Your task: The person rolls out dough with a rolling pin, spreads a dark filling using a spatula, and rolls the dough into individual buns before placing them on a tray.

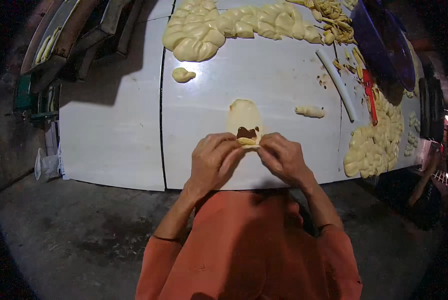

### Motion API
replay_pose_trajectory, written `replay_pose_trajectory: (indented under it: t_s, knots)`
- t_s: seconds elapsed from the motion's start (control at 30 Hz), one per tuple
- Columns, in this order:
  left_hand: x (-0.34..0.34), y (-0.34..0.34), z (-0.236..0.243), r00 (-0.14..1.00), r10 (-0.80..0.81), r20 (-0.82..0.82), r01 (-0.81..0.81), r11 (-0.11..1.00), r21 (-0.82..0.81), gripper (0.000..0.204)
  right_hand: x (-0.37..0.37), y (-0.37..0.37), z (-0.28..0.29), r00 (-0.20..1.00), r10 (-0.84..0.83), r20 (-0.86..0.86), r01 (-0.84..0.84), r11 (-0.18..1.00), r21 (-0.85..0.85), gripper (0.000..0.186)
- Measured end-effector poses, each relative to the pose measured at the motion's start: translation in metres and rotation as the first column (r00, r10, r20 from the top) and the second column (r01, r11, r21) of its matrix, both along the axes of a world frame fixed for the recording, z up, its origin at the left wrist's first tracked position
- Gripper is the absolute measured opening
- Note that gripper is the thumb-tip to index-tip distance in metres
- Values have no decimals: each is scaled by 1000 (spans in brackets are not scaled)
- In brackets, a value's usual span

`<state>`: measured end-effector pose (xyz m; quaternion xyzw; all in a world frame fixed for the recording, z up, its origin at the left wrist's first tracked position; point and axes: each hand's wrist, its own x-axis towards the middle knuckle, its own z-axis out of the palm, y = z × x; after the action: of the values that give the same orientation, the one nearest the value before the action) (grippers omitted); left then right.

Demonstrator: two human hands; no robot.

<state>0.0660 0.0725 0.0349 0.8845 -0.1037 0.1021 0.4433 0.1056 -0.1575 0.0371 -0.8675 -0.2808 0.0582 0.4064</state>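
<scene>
A flattened oval of pale dough [241,112] lies on the white tabletop in front of me. Dark brown filling [246,133] sits on its near half, beside a pale yellow strip [246,141] whose kind I cannot make out for sure. My left hand [211,157] is closed, its fingertips pinching the near left edge of the dough. On the other side my right hand [286,155] pinches the near right edge. The near edge is partly folded up against the strip, and fingers cover its ends.
A rolled dough piece [310,111] lies to the right, a small dough lump [183,75] to the far left. Dough portions [194,32] line the back; more [376,140] cover the right side. A white tube [336,85], red tool [370,97], purple basin [381,42] and metal trays [64,37] surround the workspace.
</scene>
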Motion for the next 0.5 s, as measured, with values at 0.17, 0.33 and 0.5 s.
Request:
replay_pose_trajectory:
  t_s: [0.17,0.33,0.5]
  knots:
    - [21,0,6,981,141,-133,-127,986,106,15,20,2,-5,970,-167,-178,168,986,-11,20]
    - [17,3,6,986,92,-136,-74,988,138,18,24,8,7,998,-54,-29,49,986,-158,20]
    - [20,8,9,990,-106,-90,127,952,279,21,27,3,4,994,91,62,-75,972,-222,29]
